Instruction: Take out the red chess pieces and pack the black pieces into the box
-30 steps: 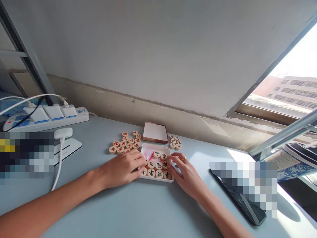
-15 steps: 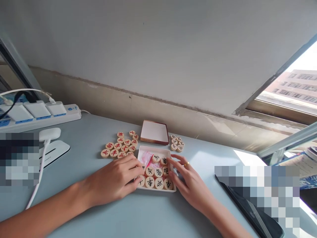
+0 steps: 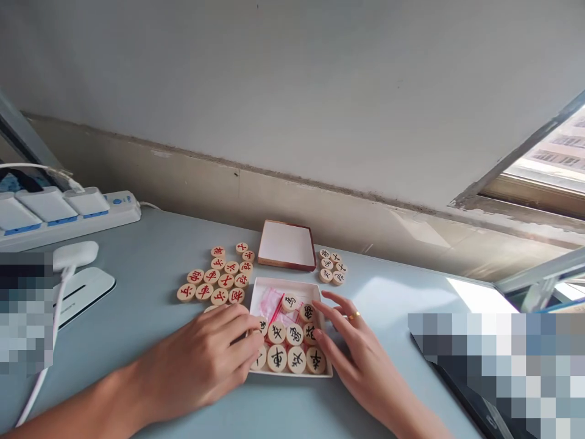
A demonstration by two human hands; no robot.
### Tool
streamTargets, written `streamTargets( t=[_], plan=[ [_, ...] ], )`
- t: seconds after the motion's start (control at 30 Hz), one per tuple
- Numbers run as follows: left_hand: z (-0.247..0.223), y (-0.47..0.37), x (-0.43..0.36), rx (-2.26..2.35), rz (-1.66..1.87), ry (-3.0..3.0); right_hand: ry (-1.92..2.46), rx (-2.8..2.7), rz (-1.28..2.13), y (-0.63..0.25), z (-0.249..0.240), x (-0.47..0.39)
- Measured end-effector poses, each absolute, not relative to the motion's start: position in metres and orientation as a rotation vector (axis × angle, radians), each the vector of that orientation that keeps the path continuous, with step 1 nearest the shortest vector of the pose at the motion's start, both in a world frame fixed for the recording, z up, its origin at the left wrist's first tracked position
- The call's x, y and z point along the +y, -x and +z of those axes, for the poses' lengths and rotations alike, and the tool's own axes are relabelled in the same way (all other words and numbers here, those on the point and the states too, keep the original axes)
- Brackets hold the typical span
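Observation:
A white open box (image 3: 291, 283) on the desk holds several round wooden pieces with black characters, such as one near its front edge (image 3: 276, 358), and a pink-striped plastic bag (image 3: 270, 303). My left hand (image 3: 208, 350) lies over the box's left wall, its bent fingertips touching pieces there; whether it grips one is hidden. Over the right wall, my right hand (image 3: 354, 341) has its fingers apart, with fingertips against the pieces at that side. Several red-marked pieces (image 3: 219, 297) lie left of the box. A small group of black-marked pieces (image 3: 326, 263) lies behind it to the right.
Behind the white box lies an upturned lid (image 3: 287, 245) with a brown rim. At the left are a power strip (image 3: 125, 206) with chargers, a white cable (image 3: 57, 317) and a white device (image 3: 86, 292). A dark object (image 3: 450, 384), partly blurred out, lies right. A wall stands behind.
The view has shifted slightly, so the box and hands appear a little lower. The piece at the box's right back looks more tilted beside my right fingertips. Both hands remain at the box sides.

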State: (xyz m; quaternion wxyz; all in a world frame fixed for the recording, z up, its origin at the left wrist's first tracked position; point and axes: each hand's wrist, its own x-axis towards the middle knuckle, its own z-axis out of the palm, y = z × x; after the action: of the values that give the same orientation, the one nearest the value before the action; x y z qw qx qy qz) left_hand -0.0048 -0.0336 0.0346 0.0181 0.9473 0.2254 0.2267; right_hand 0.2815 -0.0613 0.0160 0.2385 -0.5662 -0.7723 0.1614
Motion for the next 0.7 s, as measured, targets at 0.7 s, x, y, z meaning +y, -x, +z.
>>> streamTargets(
  t=[0.7],
  plan=[
    [0.035, 0.005, -0.036, 0.666, 0.605, -2.973, 1.590, -1.933, 0.492, -0.267, 0.013, -0.055]
  ],
)
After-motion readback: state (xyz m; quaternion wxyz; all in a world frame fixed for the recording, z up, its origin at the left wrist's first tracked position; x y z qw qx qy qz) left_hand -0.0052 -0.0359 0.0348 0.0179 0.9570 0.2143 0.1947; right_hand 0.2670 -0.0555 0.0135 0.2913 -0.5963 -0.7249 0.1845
